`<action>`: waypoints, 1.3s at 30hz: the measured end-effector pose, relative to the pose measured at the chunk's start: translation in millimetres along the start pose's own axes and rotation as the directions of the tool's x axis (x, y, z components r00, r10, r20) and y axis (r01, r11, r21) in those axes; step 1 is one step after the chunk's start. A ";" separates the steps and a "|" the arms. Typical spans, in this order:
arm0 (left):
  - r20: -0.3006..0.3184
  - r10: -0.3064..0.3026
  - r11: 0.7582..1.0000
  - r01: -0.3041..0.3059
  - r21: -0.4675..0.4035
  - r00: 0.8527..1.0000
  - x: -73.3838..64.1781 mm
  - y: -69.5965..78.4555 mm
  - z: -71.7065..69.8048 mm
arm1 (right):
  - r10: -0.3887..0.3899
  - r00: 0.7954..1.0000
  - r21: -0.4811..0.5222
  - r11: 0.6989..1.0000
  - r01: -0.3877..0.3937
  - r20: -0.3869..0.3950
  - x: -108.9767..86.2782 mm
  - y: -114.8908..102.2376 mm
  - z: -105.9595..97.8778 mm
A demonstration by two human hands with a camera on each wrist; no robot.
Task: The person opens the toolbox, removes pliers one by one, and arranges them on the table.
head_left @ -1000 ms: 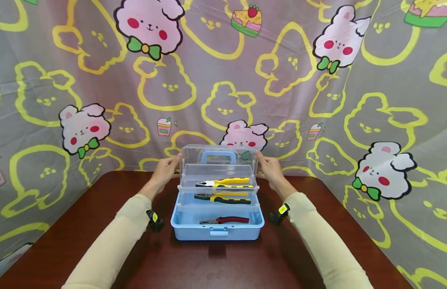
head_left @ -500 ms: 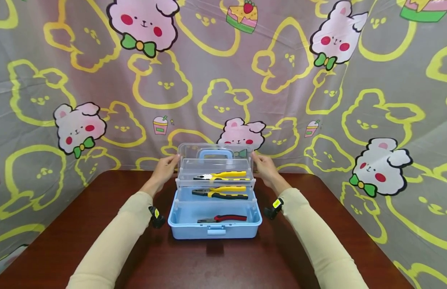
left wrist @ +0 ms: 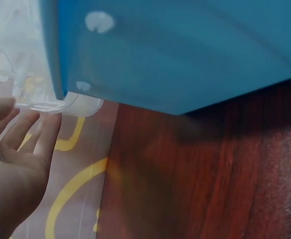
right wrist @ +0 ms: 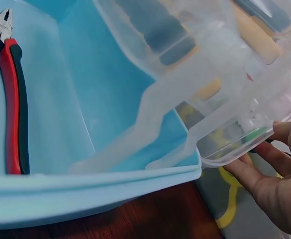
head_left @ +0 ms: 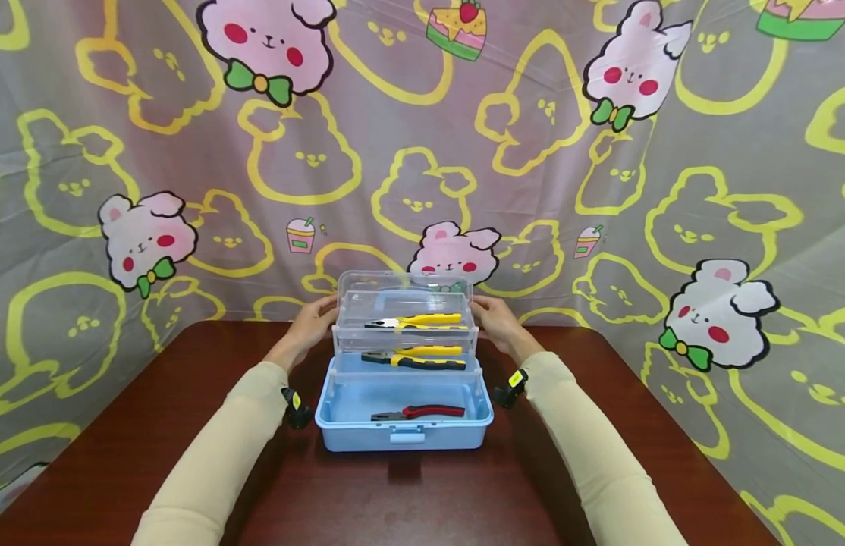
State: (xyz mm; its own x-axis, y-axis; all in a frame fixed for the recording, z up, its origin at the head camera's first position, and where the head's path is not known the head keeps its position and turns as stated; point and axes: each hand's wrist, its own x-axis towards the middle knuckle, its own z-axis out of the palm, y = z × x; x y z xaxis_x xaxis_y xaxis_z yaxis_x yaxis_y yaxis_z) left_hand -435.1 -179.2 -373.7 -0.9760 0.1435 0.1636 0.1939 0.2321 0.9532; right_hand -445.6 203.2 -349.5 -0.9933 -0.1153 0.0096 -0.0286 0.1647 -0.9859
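A light-blue toolbox (head_left: 405, 438) stands on the table with its clear lid (head_left: 347, 284) raised at the back. My left hand (head_left: 313, 324) holds the lid's left edge, fingertips against the rim in the left wrist view. At the opposite edge my right hand (head_left: 496, 322) pinches the rim between thumb and fingers. Two clear trays are fanned out in steps. Yellow-handled pliers (head_left: 429, 319) lie in the upper tray, and yellow-and-black pliers (head_left: 422, 362) in the lower. Red-and-black diagonal cutters (right wrist: 13, 99) lie in the blue base.
The dark red-brown wooden table (head_left: 422, 500) extends around the box. Behind it hangs a grey cloth (head_left: 422, 114) with a cartoon rabbit print, close to the table's far edge. A small latch (head_left: 406, 437) sits on the box front.
Both hands have tipped the lid further back and moved slightly lower with it. The trays have risen and shifted backward, carrying their pliers. The base stays in place.
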 end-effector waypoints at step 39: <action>0.128 -0.171 0.985 0.168 0.029 0.977 7.7 -35.0 6.6 | 0.274 0.954 -0.073 0.961 -0.267 0.118 19.4 27.9 0.4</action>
State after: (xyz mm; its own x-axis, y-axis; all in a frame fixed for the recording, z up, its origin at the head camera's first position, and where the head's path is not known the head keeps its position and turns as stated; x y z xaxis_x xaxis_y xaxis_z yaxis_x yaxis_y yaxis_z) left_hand -448.8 -179.8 -407.4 -0.9740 0.2240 -0.0355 0.0296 0.2806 0.9594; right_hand -465.7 205.1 -376.8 -0.9424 -0.1809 -0.2812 0.2297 0.2608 -0.9377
